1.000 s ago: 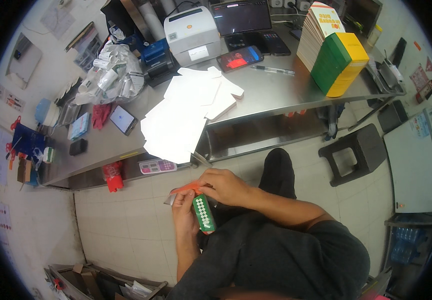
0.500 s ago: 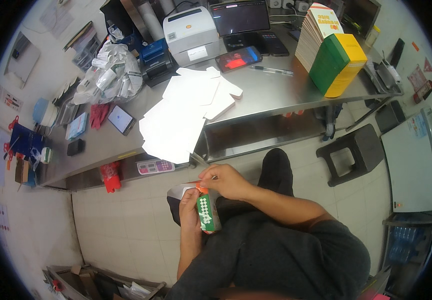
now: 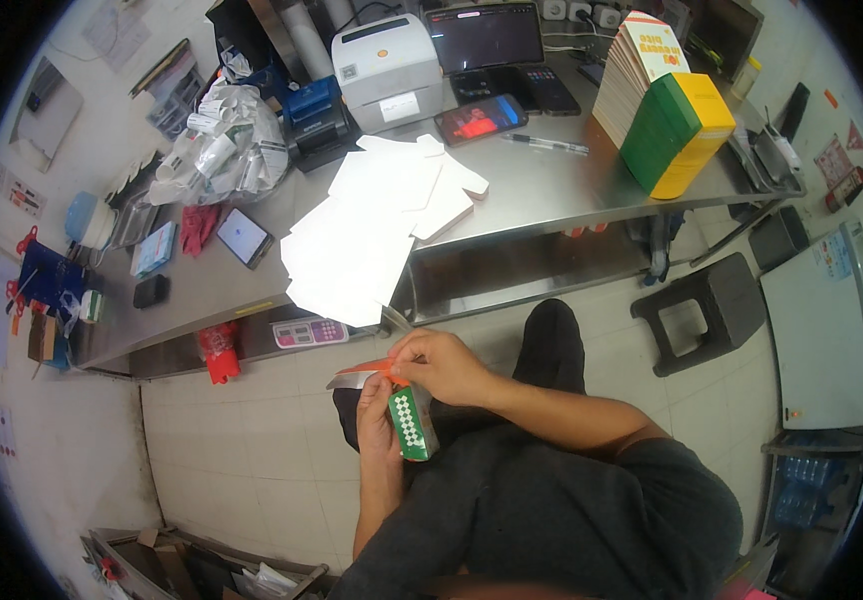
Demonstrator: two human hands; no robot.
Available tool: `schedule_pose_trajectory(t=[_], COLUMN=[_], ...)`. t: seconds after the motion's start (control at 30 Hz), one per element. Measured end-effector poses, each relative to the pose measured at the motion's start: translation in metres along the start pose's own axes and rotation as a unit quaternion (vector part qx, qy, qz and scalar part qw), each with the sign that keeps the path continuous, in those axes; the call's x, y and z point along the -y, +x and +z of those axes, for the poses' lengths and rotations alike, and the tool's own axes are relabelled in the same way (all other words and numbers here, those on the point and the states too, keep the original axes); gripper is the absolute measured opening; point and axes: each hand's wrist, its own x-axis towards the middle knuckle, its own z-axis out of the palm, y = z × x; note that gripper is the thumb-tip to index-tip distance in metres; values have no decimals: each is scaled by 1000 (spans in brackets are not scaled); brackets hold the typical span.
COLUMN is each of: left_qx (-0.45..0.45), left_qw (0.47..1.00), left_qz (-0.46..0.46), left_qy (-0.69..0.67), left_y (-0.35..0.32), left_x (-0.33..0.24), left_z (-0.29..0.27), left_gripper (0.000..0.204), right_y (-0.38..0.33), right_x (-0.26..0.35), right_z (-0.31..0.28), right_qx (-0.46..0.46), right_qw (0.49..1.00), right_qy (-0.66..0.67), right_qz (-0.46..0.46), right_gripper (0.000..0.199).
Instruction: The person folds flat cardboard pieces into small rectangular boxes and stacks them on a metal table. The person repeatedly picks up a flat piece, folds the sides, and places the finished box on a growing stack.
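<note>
A small folding carton (image 3: 410,424) is held above my lap, its green side with white diamonds facing up. My left hand (image 3: 378,420) is closed around its left side, thumb near the top end. At that top end my right hand (image 3: 440,366) pinches the carton's orange part with bent fingers. An orange and whitish-grey flap (image 3: 357,374) sticks out to the left past my left thumb. The carton's far side and the right fingertips are partly hidden. Just beyond my hands, flat white carton blanks (image 3: 347,250) lie overlapping at the table's front edge.
On the steel table (image 3: 512,205) stand a label printer (image 3: 389,75), a phone (image 3: 480,120), a pen (image 3: 545,143) and a green-yellow stack of cartons (image 3: 662,135). A bag of paper rolls (image 3: 227,150) lies to the left. A dark stool (image 3: 742,305) stands on the right.
The flap at the carton's top end has tilted, so its orange face now shows stretching left. My right hand has shifted slightly, and the carton has turned a little in my left hand.
</note>
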Motion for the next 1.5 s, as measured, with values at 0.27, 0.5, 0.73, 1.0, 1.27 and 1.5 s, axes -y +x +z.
schedule_pose_trajectory(t=[0.27,0.5,0.73,1.0,1.27,1.5], left_qx=[-36,-56,-55,-60,-14,-101], left_qw=[998,994,979,944,951,972], left_qz=[45,92,131,203,235,187], left_qy=[-18,34,145,252,200,97], left_y=[0,-2,-8,-15,-9,-5], left_x=[3,2,-8,2,-10,-19], left_z=[11,1,15,31,19,23], left_gripper=[27,22,29,56,44,31], right_y=[-6,-5,-5,1,0,-2], right_x=[-2,-5,-3,17,19,7], right_z=[9,5,13,3,16,21], right_qx=[-36,1,-11,53,20,-7], right_qw=[981,990,989,970,974,953], right_qy=[-102,-65,-110,-191,-171,-241], right_qz=[-159,-122,-103,-142,-145,-184], right_gripper=[17,12,31,45,32,24])
